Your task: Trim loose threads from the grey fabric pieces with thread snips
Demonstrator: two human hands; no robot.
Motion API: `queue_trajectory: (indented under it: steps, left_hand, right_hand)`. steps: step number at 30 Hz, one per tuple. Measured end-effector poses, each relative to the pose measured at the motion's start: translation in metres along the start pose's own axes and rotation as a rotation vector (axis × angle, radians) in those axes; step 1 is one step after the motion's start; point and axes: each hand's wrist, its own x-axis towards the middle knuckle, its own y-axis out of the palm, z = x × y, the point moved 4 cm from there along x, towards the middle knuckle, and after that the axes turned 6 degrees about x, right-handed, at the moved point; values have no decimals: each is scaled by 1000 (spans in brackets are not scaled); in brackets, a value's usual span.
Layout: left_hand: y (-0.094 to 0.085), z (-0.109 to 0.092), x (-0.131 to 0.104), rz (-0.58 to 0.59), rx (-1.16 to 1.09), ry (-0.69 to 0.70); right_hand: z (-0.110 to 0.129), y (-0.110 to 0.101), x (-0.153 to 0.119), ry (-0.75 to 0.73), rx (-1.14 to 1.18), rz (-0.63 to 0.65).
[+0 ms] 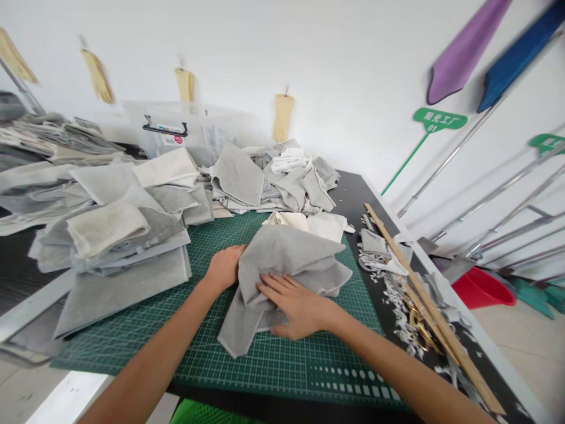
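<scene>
A crumpled grey cloth (300, 250) lies over the green cutting mat (282, 368) in front of me, with folds standing up and one corner pointing toward me. My left hand (227, 266) is closed on the cloth's left edge, its fingertips hidden by the fabric. Stretched out and slightly spread, the fingers of my right hand (298, 303) rest on top of the cloth's middle. Just behind it are some white cloth pieces (326, 225), partly covered by the grey one.
Stacked grey and off-white cloths (128, 282) overlap the mat's left side. A loose cloth heap (282, 182) sits at the back, near a clear plastic bin (170, 126). On the right lie a wooden strip (424, 288), gold-handled scissors (421, 330) and fabric scraps (399, 312).
</scene>
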Motion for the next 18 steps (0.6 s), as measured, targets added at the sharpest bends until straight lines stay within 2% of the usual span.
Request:
queue_trajectory:
  steps: [2,3,7,9,11,14,15,18]
  left_hand:
    - [-1,1,0,7,-4,5]
    - [-1,2,1,10,-8,9]
    - [-1,2,2,13,-26,25]
    - [-1,2,2,10,-30,32]
    - [-1,2,3,8,-30,38]
    - [-1,2,3,6,-22,30]
    - [-1,2,3,5,-20,21]
    - [0,4,4,5,-17,1]
  right_hand:
    - [-1,-5,-15,10,55,67]
    - [-2,-14,-22,31,75,30]
    - [-7,-64,-37,84,-38,-327]
    - [-16,-72,-34,109,-154,-415]
    - [-29,-60,-23,142,-204,-343]
    - [-46,-21,1,157,-169,-124]
    - [-50,-10,7,169,-167,-127]
    - [-54,7,20,222,-212,-287]
